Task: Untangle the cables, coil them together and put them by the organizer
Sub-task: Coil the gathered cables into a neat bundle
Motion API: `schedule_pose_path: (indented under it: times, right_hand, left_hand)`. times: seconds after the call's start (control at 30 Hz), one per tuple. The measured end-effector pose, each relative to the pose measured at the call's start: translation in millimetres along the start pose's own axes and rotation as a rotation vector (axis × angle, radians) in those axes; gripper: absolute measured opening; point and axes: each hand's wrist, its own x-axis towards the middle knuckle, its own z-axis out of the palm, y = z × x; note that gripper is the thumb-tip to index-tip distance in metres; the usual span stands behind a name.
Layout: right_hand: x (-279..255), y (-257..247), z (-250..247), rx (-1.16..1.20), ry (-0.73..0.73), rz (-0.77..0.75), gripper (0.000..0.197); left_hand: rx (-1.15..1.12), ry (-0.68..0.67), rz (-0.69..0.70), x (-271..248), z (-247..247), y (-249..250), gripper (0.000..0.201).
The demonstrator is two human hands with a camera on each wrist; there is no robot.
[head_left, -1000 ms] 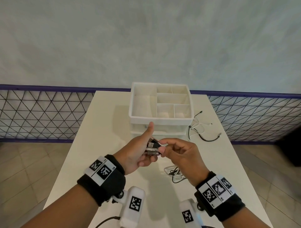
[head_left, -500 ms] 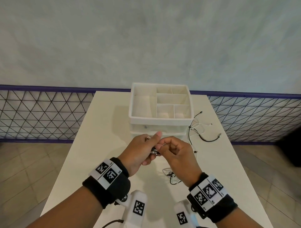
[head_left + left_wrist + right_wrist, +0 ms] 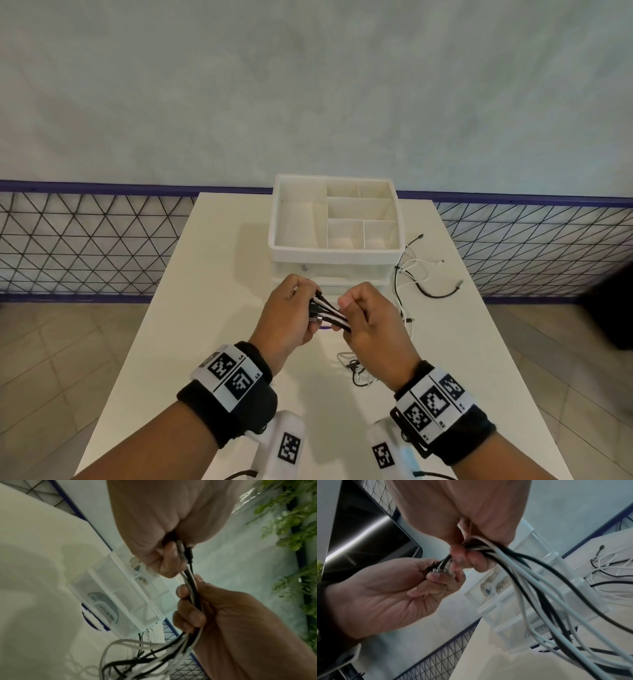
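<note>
Several black and white cables (image 3: 330, 313) run as one bundle between my two hands, just in front of the white organizer (image 3: 335, 255). My left hand (image 3: 291, 313) grips the plug ends (image 3: 185, 551) of the bundle. My right hand (image 3: 368, 318) is curled round the cables (image 3: 481, 547) a short way along. From the right hand the loose lengths (image 3: 556, 601) hang down to the table (image 3: 212, 308). Their far ends (image 3: 428, 277) lie spread to the right of the organizer, and a small heap (image 3: 356, 371) shows under my right wrist.
The organizer has open top compartments (image 3: 356, 207) and clear drawers (image 3: 120, 601) below. It stands at the back middle of the white table. A wire mesh fence (image 3: 85, 246) runs behind the table, with tiled floor (image 3: 51, 359) on both sides.
My left thumb, raised a second ago, has closed onto the plugs. The hands have drawn slightly apart, so a short stretch of the bundle now shows between them.
</note>
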Motion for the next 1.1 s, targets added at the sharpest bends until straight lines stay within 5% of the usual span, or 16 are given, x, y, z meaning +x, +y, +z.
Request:
schedule_pose_path:
  times: [0.23, 0.47, 0.6, 0.73, 0.93, 1.1]
  right_hand:
    - [3, -11, -1, 0.06, -0.153, 0.166, 0.018]
    - [-4, -10, -2, -0.022, -0.158, -0.005, 0.012]
    - [-4, -9, 3, -0.022, -0.126, -0.005, 0.011]
    - [-3, -10, 5, -0.005, -0.028, 0.027, 0.012]
    - [-2, -15, -7, -0.12, -0.198, -0.025, 0.019]
    - [0, -11, -19, -0.183, -0.139, 0.025, 0.024]
  left_hand:
    - [-0.032, 0.017, 0.041, 3, -3, -7, 0.014]
    - [-0.179, -0.196, -0.278, 4, -11, 6, 0.045]
    - [-0.022, -0.119, -0.156, 6, -8, 5, 0.027]
    - [0.118, -0.112, -0.042, 4, -3, 3, 0.03]
    - [0.147, 0.094, 0.051, 12, -10, 2, 0.012]
    - [0.086, -0.092, -0.117, 12, -20, 4, 0.024]
